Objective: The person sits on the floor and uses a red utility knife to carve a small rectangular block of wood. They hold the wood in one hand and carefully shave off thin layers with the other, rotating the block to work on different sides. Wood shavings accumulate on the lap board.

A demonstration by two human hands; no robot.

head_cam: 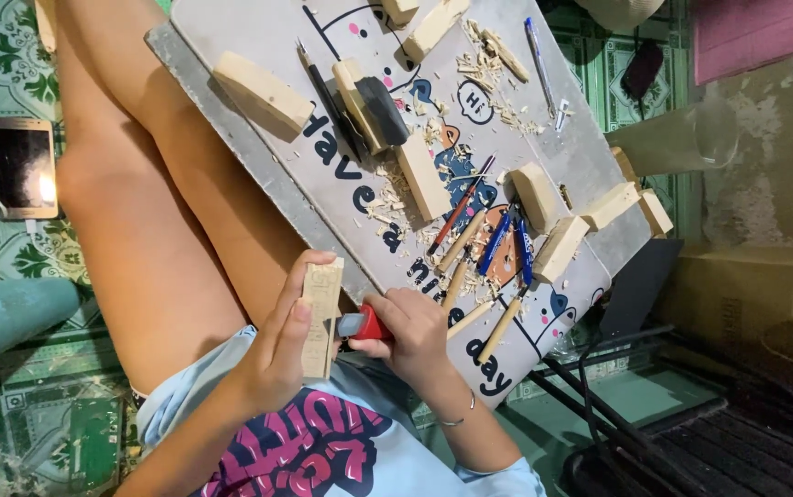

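A: Well, what is the biggest thing near the hands?

B: The grey lap board [258, 156], lying on the person's legs just above both hands. It carries many things: several pale wood blocks [263, 92], loose wood shavings [484, 69], a group of carving tools [493, 244] with wooden and blue handles, a dark pencil [327, 97] and a pen [539, 60]. The tools lie just beyond the right hand, and the blocks are farther away from it.

A: And what do the hands hold?

B: The left hand [272, 354] holds a small wood block [321, 317]. Its long axis runs almost up and down in the picture, with the top end pointing toward the board edge and the lower end toward the person's chest. One flat face shows faint drawn lines.

A: How is that hand shaped?

B: The fingers are curled around the far side of the block and the thumb presses on its near edge, so the hand is closed on it. The wrist is bent inward.

A: And the other hand?

B: The right hand [410, 336] is closed like a fist around a knife with a red handle [366, 324]. The grey tip of the knife points to the left and touches the side of the block. This hand wears a thin bracelet [459, 419] on the wrist.
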